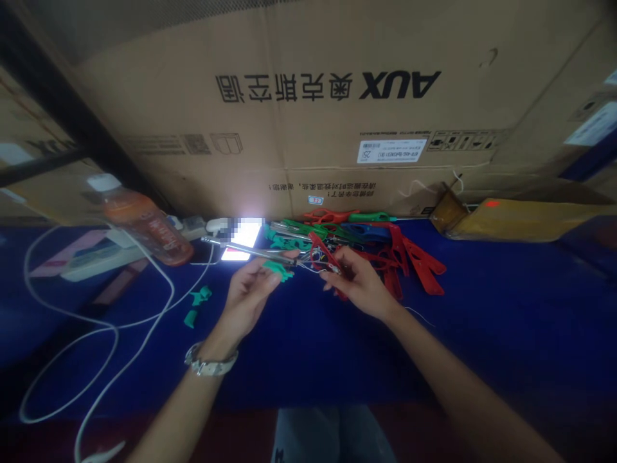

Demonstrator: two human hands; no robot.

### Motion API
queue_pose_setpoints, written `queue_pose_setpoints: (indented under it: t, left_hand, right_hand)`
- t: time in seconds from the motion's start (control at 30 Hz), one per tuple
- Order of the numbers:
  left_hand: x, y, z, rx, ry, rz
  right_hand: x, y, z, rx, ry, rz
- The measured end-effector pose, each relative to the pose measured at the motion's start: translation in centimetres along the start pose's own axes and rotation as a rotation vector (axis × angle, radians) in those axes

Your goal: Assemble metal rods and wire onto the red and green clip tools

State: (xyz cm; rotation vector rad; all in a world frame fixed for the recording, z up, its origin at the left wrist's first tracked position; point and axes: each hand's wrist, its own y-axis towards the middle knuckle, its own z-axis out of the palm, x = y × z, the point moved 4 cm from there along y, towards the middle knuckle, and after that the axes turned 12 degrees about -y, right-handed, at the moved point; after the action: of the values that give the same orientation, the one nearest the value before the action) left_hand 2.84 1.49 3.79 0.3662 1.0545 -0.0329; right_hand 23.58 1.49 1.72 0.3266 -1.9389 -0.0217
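My left hand [250, 286] pinches a small green plastic clip piece [278, 269] between thumb and fingers, a watch on its wrist. My right hand [359, 280] is closed around a red plastic clip [322, 252] with a small metal spring at its fingertips. The two hands are close together above the blue tabletop [482, 321]. Just behind them lies a pile of red, green and blue clips [380, 247] and a long metal tool [250, 251].
Two loose green clip pieces [196, 305] lie left of my left hand. A lit phone [243, 239], an orange drink bottle [144, 222] lying down, a power strip [96, 260] and white cables [110, 328] sit at left. A large cardboard box [337, 96] stands along the back.
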Motion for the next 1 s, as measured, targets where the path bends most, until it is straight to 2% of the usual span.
queue_pose_setpoints:
  t: [0.17,0.33,0.47,0.53,0.63,0.77,1.0]
  left_hand:
    - [0.3,0.4,-0.3,-0.106,-0.027,-0.010]
    - [1.3,0.9,-1.1,-0.243,0.007,-0.051]
    - [0.1,1.9,-0.5,-0.216,0.170,0.057]
    - [-1.1,2.8,0.3,-0.177,0.300,0.119]
    - [-1.9,4.2,1.5,-0.115,0.371,0.148]
    - [-0.5,5.4,1.5,-0.112,0.246,0.062]
    - [1.7,5.8,-0.4,-0.201,0.103,-0.052]
  right_hand:
    - [0.9,-0.4,0.1,0.007,0.087,-0.052]
    - [0.4,-0.6,1.1,0.172,0.170,0.087]
    - [0.0,-0.7,2.0,0.339,0.221,0.230]
    - [0.0,-0.8,2.2,0.368,0.228,0.261]
    - [0.2,-1.0,2.4,0.399,0.225,0.251]
    - [0.3,-1.0,2.4,0.370,0.225,0.235]
    - [0.5,-1.0,2.1,0.348,0.238,0.248]
